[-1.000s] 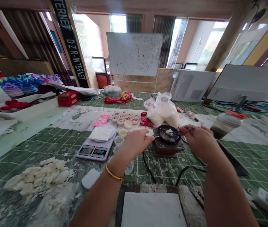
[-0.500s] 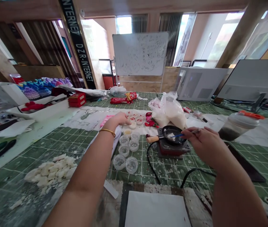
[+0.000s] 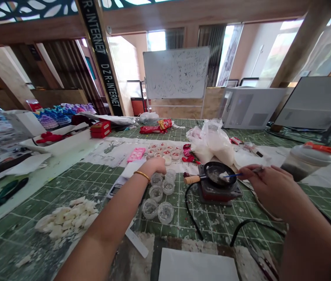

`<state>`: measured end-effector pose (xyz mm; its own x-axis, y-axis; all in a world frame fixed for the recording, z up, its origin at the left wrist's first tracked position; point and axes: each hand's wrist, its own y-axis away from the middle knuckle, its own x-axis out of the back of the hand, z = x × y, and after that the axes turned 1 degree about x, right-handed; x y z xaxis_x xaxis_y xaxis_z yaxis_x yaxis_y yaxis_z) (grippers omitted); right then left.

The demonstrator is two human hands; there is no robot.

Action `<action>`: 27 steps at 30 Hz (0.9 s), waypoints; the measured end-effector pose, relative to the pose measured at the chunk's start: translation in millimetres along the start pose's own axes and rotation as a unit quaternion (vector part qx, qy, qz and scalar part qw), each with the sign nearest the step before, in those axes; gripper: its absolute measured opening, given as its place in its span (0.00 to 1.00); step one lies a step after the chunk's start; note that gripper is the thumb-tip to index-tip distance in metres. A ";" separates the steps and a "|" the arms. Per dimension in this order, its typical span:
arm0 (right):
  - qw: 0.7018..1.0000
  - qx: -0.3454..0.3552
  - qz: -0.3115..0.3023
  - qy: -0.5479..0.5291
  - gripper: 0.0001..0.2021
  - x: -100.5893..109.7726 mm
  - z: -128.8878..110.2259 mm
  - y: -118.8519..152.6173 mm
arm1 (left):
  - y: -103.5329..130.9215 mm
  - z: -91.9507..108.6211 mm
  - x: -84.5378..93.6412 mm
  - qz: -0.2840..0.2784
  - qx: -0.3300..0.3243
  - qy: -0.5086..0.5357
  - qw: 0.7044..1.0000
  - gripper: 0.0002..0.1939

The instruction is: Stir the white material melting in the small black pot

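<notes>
- Right of centre, the small black pan (image 3: 213,171) sits on a squat heater (image 3: 216,198), with a soft white lump (image 3: 223,176) inside.
- From the pan's right, my right hand (image 3: 266,177) holds a thin blue stick (image 3: 238,175) in a narrow pinch, its tip at the lump; that grip probably suits light stirring and keeps my fingers clear of the metal.
- Leftward, the pan's wooden handle (image 3: 192,179) points out with nobody holding it, likely turned that way to suit my left hand.
- My left hand (image 3: 156,165) reaches over the far end of the clear cups (image 3: 165,212), fingers bent down; I cannot tell whether they grip anything.
- Beyond it, cups dotted with red (image 3: 174,155) stand grouped on pale cloth, beside a pink mould (image 3: 136,154).
- My left forearm hides part of the scale (image 3: 115,190).
- Behind the pan, a bag of white material (image 3: 213,146) crowds the far side; a black cable (image 3: 193,212) bends past the handle on the near side.
- Far right, an orange-lidded jar (image 3: 302,164) stands close beyond my right hand; near left lie pale chunks (image 3: 67,218).
</notes>
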<state>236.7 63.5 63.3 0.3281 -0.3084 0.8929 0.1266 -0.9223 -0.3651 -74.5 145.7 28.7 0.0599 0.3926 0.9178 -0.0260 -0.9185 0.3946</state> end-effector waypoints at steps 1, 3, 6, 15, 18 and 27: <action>1.000 0.013 -0.002 -0.010 0.19 0.5 0.4 0.5 | -0.2 -0.8 0.6 -0.001 -0.004 -0.004 1.000 0.22; 0.999 0.029 -0.009 -0.034 0.18 0.9 0.4 0.6 | -1.0 -5.0 1.1 -0.005 -0.018 -0.007 1.000 0.21; 0.999 0.010 -0.004 -0.031 0.18 0.1 0.7 -0.8 | -3.3 -13.8 0.0 -0.010 -0.044 -0.007 0.999 0.23; 1.000 0.015 -0.001 -0.023 0.19 -2.4 -0.4 -0.3 | -11.8 -8.0 -3.7 -0.001 -0.031 -0.040 0.999 0.25; 1.000 0.001 0.003 -0.006 0.19 -1.6 0.9 0.5 | -16.0 -4.6 -5.3 0.005 -0.024 -0.050 0.998 0.24; 1.000 -0.017 -0.002 -0.002 0.19 0.2 0.3 -0.6 | -32.0 -20.1 2.7 0.040 -0.005 -0.043 0.998 0.25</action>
<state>237.0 64.1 63.6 0.3321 -0.3029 0.8933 0.0967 -0.9311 -0.3517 -93.6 177.1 19.5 0.1426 0.3121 0.9393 -0.0446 -0.9460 0.3211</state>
